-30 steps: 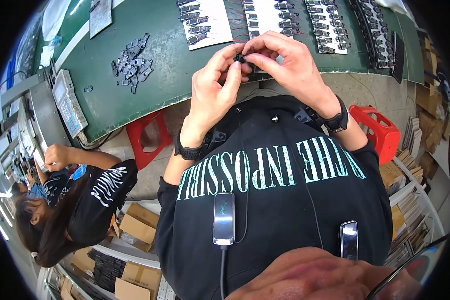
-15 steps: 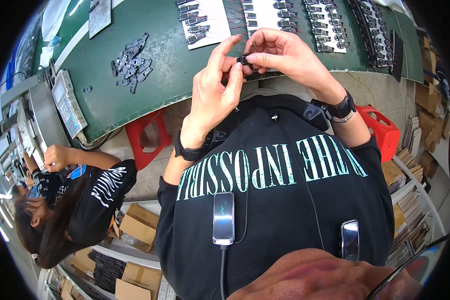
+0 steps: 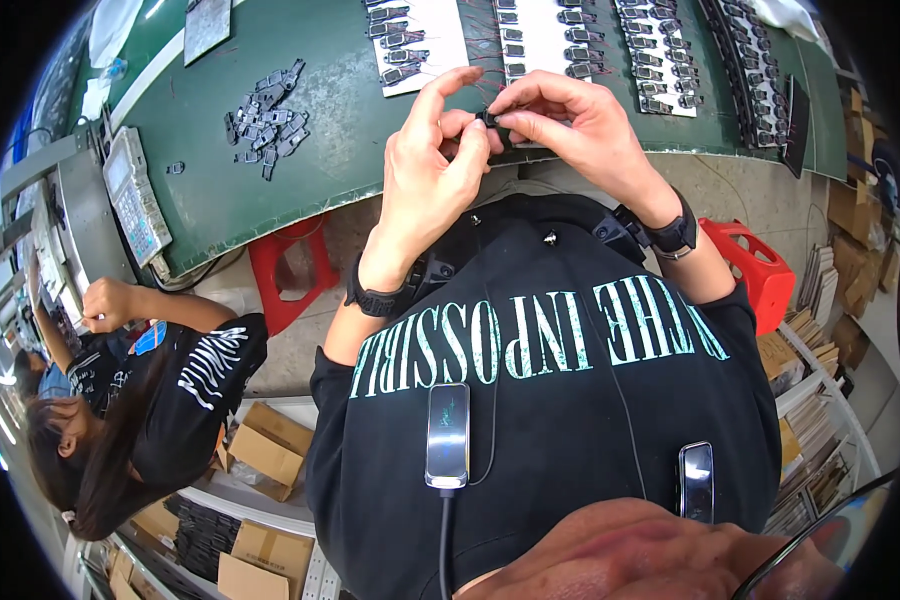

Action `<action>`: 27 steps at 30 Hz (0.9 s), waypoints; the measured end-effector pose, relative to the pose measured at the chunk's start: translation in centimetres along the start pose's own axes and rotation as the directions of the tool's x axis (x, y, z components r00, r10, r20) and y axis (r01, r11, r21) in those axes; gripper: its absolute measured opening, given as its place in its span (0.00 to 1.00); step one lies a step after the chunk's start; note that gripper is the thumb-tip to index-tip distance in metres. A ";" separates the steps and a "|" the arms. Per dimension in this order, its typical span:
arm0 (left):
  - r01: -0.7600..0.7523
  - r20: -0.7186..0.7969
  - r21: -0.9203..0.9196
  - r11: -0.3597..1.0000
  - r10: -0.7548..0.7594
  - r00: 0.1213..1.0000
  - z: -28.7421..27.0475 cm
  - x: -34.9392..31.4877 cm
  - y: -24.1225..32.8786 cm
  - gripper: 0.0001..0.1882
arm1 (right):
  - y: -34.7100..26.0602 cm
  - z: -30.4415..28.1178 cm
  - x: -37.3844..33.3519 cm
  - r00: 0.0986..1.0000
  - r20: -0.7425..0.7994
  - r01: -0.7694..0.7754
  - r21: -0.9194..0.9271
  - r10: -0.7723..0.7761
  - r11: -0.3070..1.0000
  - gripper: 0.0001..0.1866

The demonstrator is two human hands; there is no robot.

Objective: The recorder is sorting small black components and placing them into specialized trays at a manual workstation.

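A small black plastic part (image 3: 488, 118) is pinched between my two hands above the table's near edge. My left hand (image 3: 432, 170) holds it between thumb and curled fingers, with the index finger raised. From the other side, my right hand (image 3: 585, 125) grips at the same part with thumb and fingertips. Most of the part is hidden by the fingers. Just beyond the hands lie white boards (image 3: 448, 40) bearing rows of small black modules (image 3: 402, 56) with thin red wires. A loose pile of black plastic pieces (image 3: 270, 125) sits to the left on the green table (image 3: 340, 140).
One black piece (image 3: 175, 168) lies apart, near a grey keypad device (image 3: 135, 200). More loaded boards (image 3: 660, 60) stand at the right. Red stools (image 3: 295, 270) are below the table edge. Another person (image 3: 160, 400) works at the left. Cardboard boxes (image 3: 270, 450) fill shelves behind.
My right hand has shifted slightly down and right, its fingertips still at the part. My left hand stays nearly in place. The view has moved a little.
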State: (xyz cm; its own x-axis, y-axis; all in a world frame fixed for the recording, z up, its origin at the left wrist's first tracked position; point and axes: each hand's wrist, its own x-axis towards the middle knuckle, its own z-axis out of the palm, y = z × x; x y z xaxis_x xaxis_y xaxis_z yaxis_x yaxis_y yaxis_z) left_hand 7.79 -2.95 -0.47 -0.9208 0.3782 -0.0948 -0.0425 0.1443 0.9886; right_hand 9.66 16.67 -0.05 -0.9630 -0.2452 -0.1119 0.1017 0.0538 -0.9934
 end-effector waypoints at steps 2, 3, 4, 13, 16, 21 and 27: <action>0.018 -0.003 -0.033 0.999 -0.018 1.000 -0.1 0.0 0.1 0.23 | 0.1 0.1 0.0 1.000 -0.018 0.008 -0.017 -0.009 1.000 0.09; 0.028 0.019 -0.023 0.999 -0.027 0.999 -0.2 0.0 0.2 0.23 | 0.2 0.1 0.1 1.000 -0.021 0.013 -0.010 -0.013 1.000 0.09; 0.037 0.041 -0.013 0.999 -0.037 0.998 -0.3 0.0 0.3 0.23 | 0.2 0.1 0.1 1.000 -0.025 0.018 -0.003 -0.018 1.000 0.09; -0.072 0.021 0.103 0.992 0.070 0.997 -0.1 -0.2 -0.1 0.24 | 0.3 -0.2 0.0 0.999 0.010 -0.040 0.016 0.040 0.999 0.09; -0.242 0.013 0.250 0.937 0.246 0.969 -0.1 -0.2 -0.3 0.26 | -0.3 -0.1 0.1 0.999 0.027 -0.037 0.052 0.036 0.998 0.10; -0.354 0.057 0.377 0.856 0.360 0.931 0.1 -0.1 0.2 0.29 | -0.3 -0.9 0.3 0.998 0.063 -0.022 -0.032 0.024 0.999 0.12; -0.381 0.075 0.369 0.848 0.382 0.921 0.4 -0.3 0.1 0.29 | -1.0 -1.1 -0.1 0.996 0.088 0.014 -0.212 0.005 0.977 0.11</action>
State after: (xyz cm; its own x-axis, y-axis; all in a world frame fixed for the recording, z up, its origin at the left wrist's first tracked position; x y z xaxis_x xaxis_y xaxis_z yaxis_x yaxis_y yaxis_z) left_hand 8.22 -2.70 -0.41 -0.8353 0.4724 0.2812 0.4580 0.3152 0.8312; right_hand 9.36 17.66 1.00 -0.9367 -0.3294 -0.1188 0.0332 0.2543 -0.9666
